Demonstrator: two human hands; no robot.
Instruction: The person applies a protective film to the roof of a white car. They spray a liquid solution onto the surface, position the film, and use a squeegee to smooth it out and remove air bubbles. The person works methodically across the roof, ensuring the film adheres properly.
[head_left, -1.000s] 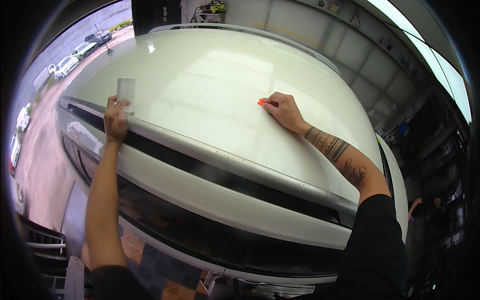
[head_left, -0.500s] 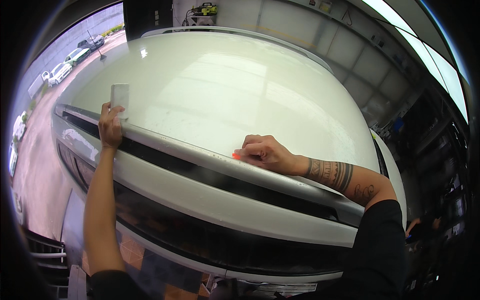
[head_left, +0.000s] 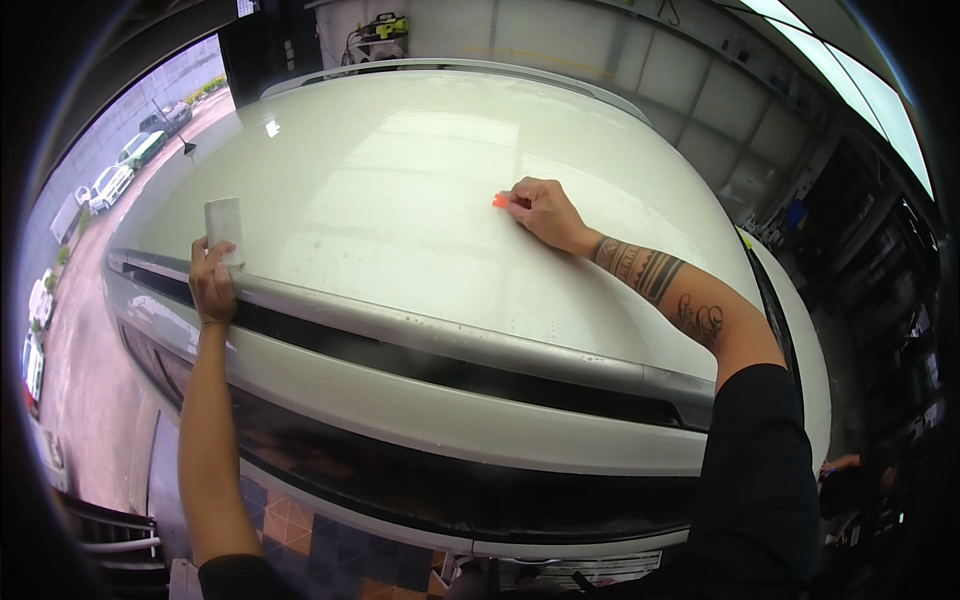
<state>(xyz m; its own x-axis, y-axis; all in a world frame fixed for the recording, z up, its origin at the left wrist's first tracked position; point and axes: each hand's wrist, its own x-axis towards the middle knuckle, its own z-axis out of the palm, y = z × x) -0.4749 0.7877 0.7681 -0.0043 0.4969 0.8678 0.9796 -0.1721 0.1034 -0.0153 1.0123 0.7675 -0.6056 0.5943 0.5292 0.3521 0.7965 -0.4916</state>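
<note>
A white car roof (head_left: 350,190) fills the middle of the view, its surface shiny with spots on it. Out over the roof, my right hand (head_left: 545,212) pinches a small orange-red flat piece (head_left: 499,201) close to the paint; its exact kind does not show. My left hand (head_left: 212,285) is at the far-left part of the near silver roof rail (head_left: 440,327). Its fingers are closed round a pale grey rectangular block (head_left: 224,230) that stands up above the rail. Small droplets dot the rail.
The near rail runs along the roof's edge above a dark gap. A short antenna (head_left: 188,148) rises at the far left. Beyond the far rail (head_left: 450,65) stands a green machine (head_left: 383,27) by a panelled wall. Parked cars (head_left: 110,185) show outside; patterned tiles (head_left: 290,525) lie below.
My right hand has moved from beside the near rail farther out over the roof, carrying the orange-red piece. My left hand still holds the grey block at the rail. The view has shifted slightly.
</note>
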